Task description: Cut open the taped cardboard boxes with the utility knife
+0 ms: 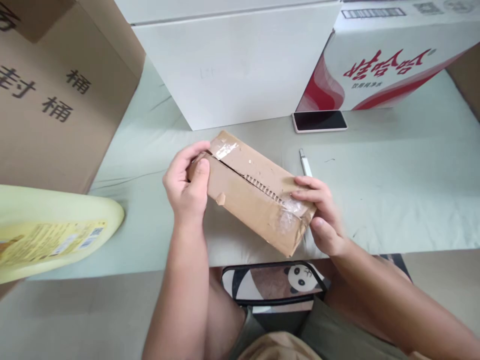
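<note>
Head view: the bare left hand (187,187) and bare right hand (331,215) grasp opposite ends of a brown oblong cardboard box (240,197) over a pale-green cloth-covered table (393,195); steadying it seems underway, and the next move calls for balanced support.

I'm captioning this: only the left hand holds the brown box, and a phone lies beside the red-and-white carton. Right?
Not quite: in the head view, the right hand holds the brown box too, along with the left hand. The phone does lie beside the red-and-white carton.
</note>
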Demonstrator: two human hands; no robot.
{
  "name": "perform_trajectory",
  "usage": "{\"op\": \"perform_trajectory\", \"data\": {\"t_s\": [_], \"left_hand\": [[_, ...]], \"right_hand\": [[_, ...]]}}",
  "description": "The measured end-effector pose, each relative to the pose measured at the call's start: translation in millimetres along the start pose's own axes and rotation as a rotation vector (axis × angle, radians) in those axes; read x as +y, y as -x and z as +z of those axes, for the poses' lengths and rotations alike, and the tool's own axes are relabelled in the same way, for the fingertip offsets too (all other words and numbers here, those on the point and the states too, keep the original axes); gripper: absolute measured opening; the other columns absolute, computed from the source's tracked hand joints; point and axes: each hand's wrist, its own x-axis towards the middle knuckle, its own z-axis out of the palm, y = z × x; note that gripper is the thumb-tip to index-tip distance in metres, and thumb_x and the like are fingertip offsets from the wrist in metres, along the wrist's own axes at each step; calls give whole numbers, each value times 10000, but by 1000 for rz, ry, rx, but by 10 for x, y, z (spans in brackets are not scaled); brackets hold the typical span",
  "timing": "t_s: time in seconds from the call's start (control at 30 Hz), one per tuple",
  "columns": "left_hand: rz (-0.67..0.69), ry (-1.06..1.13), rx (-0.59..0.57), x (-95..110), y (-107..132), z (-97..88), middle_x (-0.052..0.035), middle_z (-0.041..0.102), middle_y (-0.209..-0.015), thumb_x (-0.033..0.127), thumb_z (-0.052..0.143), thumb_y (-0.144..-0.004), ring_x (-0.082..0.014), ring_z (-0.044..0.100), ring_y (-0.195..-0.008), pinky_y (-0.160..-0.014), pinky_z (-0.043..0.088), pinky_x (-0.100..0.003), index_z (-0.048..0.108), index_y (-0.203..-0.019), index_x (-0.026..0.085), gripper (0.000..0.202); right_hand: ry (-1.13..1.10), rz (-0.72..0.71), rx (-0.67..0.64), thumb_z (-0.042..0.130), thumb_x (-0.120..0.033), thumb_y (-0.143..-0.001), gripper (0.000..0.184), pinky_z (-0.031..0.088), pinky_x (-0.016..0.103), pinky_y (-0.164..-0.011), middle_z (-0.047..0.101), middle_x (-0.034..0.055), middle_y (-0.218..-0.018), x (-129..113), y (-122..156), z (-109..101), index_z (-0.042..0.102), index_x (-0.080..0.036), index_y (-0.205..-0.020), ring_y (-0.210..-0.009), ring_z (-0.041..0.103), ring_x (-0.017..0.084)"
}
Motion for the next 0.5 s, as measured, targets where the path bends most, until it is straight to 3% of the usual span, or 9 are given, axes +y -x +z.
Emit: {"op": "perform_trajectory", "data": {"t_s": [0.07,0.17,0.37,0.5], "left_hand": [[54,-71,-65,-12,-16,-37,-39,802,-1091,290,674,-934,-223,761,-1089,-1045,599,-391,784,-1017,243,146],[111,-132,-93,0,-32,-66,-25,808,-1063,186,597,-931,-215,759,-1086,-1070,594,-406,796,-931,245,208],[238,-262,-166,-3,-50,-106,-21,807,-1137,184,544,-926,-217,744,-1099,-1077,590,-410,838,-1005,265,315],[252,-297,-182,-20,-46,-122,-22,798,-1194,201,548,-920,-222,737,-1102,-1055,593,-411,852,-1027,277,331]], "right_hand": [[10,-14,6,521,-491,-1044,358,544,518,-1090,626,82,-1432,15,-11,12,686,-327,-1316,-1296,638,310],[26,-31,3,565,-493,-1028,331,535,525,-1082,627,84,-1413,20,-30,25,685,-327,-1288,-1283,634,314],[3,-22,9,540,-504,-1031,343,518,564,-1100,598,84,-1438,21,-11,49,676,-334,-1296,-1313,605,328],[-29,-13,-2,521,-518,-1035,354,512,571,-1109,595,79,-1449,35,6,49,682,-338,-1294,-1320,605,332]]}}
